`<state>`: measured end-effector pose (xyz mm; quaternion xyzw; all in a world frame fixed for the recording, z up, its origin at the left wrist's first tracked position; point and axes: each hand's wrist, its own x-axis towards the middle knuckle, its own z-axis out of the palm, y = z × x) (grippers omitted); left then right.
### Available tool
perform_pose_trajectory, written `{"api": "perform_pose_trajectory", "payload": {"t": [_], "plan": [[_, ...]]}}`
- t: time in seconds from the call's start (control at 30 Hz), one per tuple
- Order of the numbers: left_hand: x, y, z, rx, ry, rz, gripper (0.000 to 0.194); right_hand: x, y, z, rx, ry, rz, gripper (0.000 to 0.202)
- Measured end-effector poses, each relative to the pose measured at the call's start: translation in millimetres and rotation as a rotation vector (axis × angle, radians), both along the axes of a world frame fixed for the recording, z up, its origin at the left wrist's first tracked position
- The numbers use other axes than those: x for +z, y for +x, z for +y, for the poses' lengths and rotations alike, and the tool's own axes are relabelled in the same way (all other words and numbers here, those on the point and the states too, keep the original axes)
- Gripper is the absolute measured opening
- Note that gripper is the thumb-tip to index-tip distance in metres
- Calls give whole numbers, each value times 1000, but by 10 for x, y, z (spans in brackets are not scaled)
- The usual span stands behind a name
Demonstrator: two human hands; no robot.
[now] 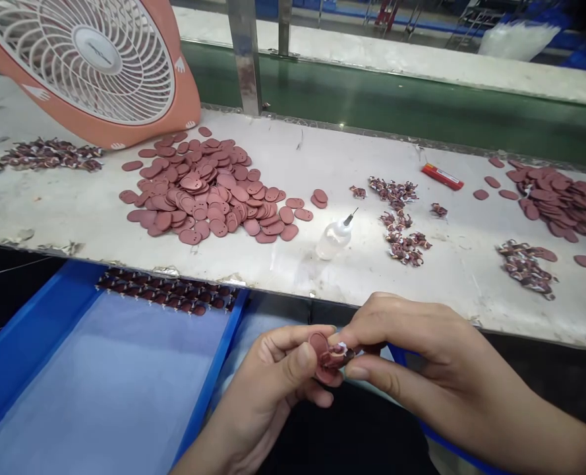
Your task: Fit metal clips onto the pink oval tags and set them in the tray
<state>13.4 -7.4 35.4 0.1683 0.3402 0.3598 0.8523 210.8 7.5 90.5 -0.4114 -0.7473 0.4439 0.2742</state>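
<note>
Low in the middle, in front of the bench edge, my left hand pinches a reddish-brown oval disc between thumb and fingers. My right hand meets it from the right, its thumb and forefinger closed on a small brown and white figurine that touches the disc. The figurine's far side is hidden by the fingers. Beyond the hands, a clear bottle with a needle tip stands on the bench. A large heap of oval discs lies to its left, and small clusters of figurines lie to its right.
An orange fan stands at the back left beside more figurines. A red packet, another disc heap and figurines are at right. Below the bench edge, a blue tray holds rows of dark pieces.
</note>
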Motion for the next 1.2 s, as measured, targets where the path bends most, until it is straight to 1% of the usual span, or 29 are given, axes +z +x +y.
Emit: {"api": "perform_pose_trajectory", "payload": {"t": [0.27, 0.43, 0.57, 0.73, 0.93, 1.07, 1.2], "plan": [[16, 1, -14, -7, -7, 8, 31, 37, 18, 16, 55, 24, -58, 9], [3, 8, -18, 16, -25, 19, 29, 37, 18, 31, 92, 47, -107, 13], [-10, 28, -10, 39, -41, 31, 28, 44, 1, 26, 123, 100, -125, 17], [-11, 37, -25, 62, -74, 34, 33, 59, -18, 19, 136, 150, -127, 15], [-11, 29, -46, 84, -79, 33, 29, 47, -66, 46, 147, 196, -119, 13], [73, 25, -53, 114, -93, 30, 27, 64, -80, 29, 140, 193, -97, 14], [215, 7, -87, 76, -99, -1, 26, 141, -90, -79, 66, 160, -98, 23]]}}
